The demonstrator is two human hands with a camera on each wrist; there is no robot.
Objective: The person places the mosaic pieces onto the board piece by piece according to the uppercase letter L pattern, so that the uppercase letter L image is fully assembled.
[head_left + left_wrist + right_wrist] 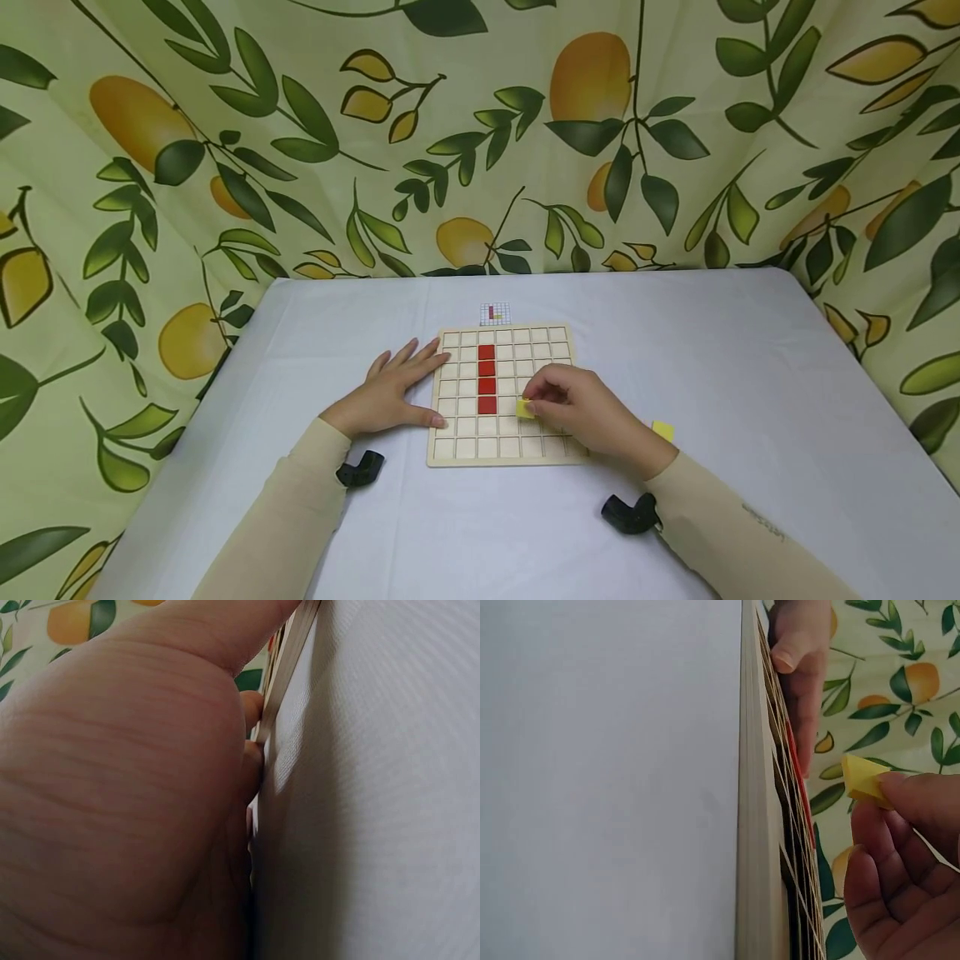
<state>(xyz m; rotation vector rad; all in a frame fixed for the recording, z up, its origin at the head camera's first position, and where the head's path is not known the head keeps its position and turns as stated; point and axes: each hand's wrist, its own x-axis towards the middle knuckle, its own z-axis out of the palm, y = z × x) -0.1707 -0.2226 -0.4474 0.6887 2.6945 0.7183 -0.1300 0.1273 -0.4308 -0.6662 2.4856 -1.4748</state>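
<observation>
A wooden grid board [465,450] lies flat in the middle of the table. Red square tiles [487,368] fill a vertical column of its cells, left of centre. My right hand [585,404] pinches a yellow square tile [524,408] between thumb and fingers, over cells right of the red column. In the right wrist view the yellow tile [864,778] appears raised off the board. My left hand [390,392] rests spread at the board's left edge, its thumb and fingertips touching the frame; the left wrist view is mostly filled by the palm [120,780].
Another yellow tile [662,430] lies on the white tablecloth [712,358], partly behind my right wrist. A small printed grid card [495,313] with red and yellow marks sits just beyond the board's far edge. A leaf-and-fruit patterned curtain [465,167] hangs behind the table.
</observation>
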